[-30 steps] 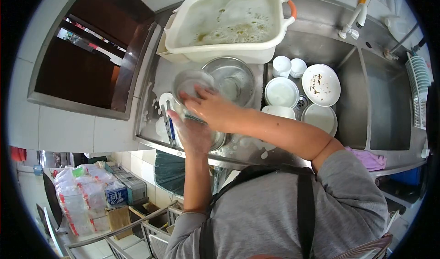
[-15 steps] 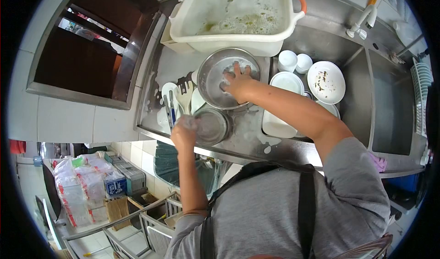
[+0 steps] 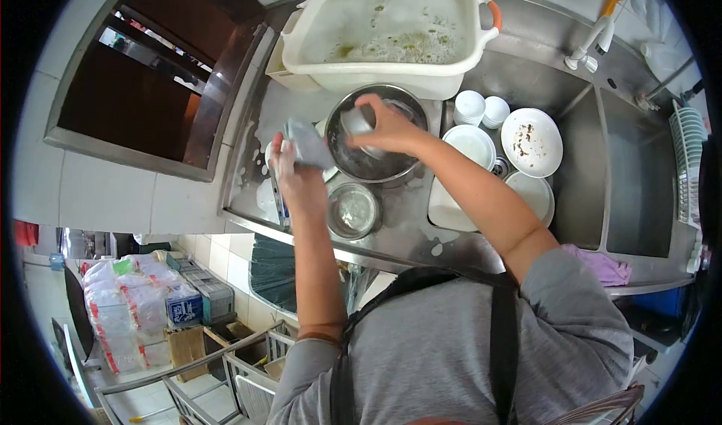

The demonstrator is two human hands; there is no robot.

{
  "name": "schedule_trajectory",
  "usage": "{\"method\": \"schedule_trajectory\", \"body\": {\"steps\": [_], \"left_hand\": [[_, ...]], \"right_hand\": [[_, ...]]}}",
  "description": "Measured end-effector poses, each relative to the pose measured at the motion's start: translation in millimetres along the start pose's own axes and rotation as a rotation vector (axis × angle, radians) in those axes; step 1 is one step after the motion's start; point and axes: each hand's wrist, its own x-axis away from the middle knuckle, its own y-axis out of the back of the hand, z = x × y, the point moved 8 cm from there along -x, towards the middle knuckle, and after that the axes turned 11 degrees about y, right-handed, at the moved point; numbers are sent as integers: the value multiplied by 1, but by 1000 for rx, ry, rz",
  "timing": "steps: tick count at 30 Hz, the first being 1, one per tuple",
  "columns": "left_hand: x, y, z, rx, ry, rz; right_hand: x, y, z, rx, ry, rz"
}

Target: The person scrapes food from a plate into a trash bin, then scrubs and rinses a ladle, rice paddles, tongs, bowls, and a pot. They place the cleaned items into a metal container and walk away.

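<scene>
My left hand (image 3: 297,173) is wrapped around a pale, blurred cloth-like item (image 3: 308,144), left of the steel bowl (image 3: 376,171). Over that bowl, my right hand (image 3: 387,128) grips a small whitish cup (image 3: 356,122), blurred by motion. Below the bowl on the steel counter sits a smaller round metal bowl (image 3: 352,210). White utensils lie partly hidden behind my left hand.
A large white tub (image 3: 301,56) of sudsy water stands at the back. In the sink are stacked white cups (image 3: 470,105), a stained white dish (image 3: 532,143) and several plates. A faucet (image 3: 588,45) rises at the back right, and a purple cloth (image 3: 602,265) lies on the front edge.
My right hand has lifted from the steel bowl's inside and now holds the small cup. My left hand has moved up from beside the smaller bowl, and the pale item now shows in it.
</scene>
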Motion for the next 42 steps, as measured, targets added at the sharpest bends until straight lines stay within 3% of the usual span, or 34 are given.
{"method": "schedule_trajectory", "body": {"steps": [2, 4, 5, 7, 8, 10, 11, 12, 14, 15, 16, 18, 19, 20, 22, 23, 25, 26, 27, 28, 30, 31, 32, 34, 35, 36, 37, 38, 40, 41, 42], "left_hand": [[-15, -18, 22, 103, 35, 24], [-18, -40, 54, 19, 131, -62], [-17, -48, 62, 21, 135, -47], [-11, -74, 65, -226, 4, 185], [-14, -73, 65, -229, 9, 191], [-3, -94, 41, -1053, -518, 289], [-2, -91, 41, -1058, -514, 295], [3, -90, 46, -1172, -495, 307], [6, -89, 52, -1402, -465, 335], [-15, -64, 69, -1358, -343, 386], [-8, -72, 57, -1360, -342, 390], [2, -59, 51, -259, 471, 165], [3, -78, 41, -93, 490, 496], [3, -74, 40, -94, 496, 487], [1, -77, 22, 339, 525, 392], [11, -89, 15, 235, 335, 389], [19, -85, 31, 123, 224, 366], [18, -75, 36, 13, 123, 337], [18, -74, 37, -662, -206, 346], [20, -75, 34, -663, -201, 342], [27, -90, 25, -985, -270, 369], [28, -80, 19, -1060, -315, 259], [21, -72, 16, -1059, -318, 261], [11, -43, -10, -759, -428, 155], [9, -47, -17, -559, -265, 75], [8, -52, -21, -355, -107, -5], [-6, -37, -31, -651, -215, -16], [-18, -25, -28, -650, -217, -20], [-27, 1, -43, -546, -406, -291], [-4, -31, -62, -713, -548, -270], [3, -38, -51, -712, -549, -268]], "right_hand": [[0, 3, 12, -738, 64, -137], [3, 8, 13, -755, 28, -160], [1, 8, 8, -934, 13, -166], [18, 23, 20, -1203, -79, -123], [18, 22, 17, -1206, -80, -131], [17, 31, 26, -1077, 169, -227], [18, 39, 31, -859, 229, -351], [22, 38, 32, -860, 225, -354], [34, 54, 51, -247, 169, -314], [33, 53, 50, -292, 174, -299], [33, 53, 50, -294, 171, -302], [37, 60, 74, -259, 448, -331], [34, 60, 75, -263, 442, -325], [30, 59, 80, -406, 487, -287], [25, 53, 86, -548, 533, -244], [23, 57, 87, -520, 547, -316], [21, 64, 90, -491, 564, -388], [15, 56, 78, -845, 385, -294], [12, 42, 68, -1186, 186, -189], [12, 41, 62, -1189, 180, -185], [11, 32, 44, -1589, 41, -204], [19, 37, 46, -1531, -15, -257], [19, 39, 43, -1530, -11, -258], [19, 44, 43, -1398, 121, -204], [30, 40, 52, -1418, 78, -12], [31, 33, 51, -1417, 77, -12], [32, 23, 54, -1390, 152, 15], [34, 14, 60, -1362, 228, 43], [40, 6, 65, -1371, 218, 21], [41, 8, 63, -1352, 189, -10], [42, 8, 60, -1335, 155, -40]]}}
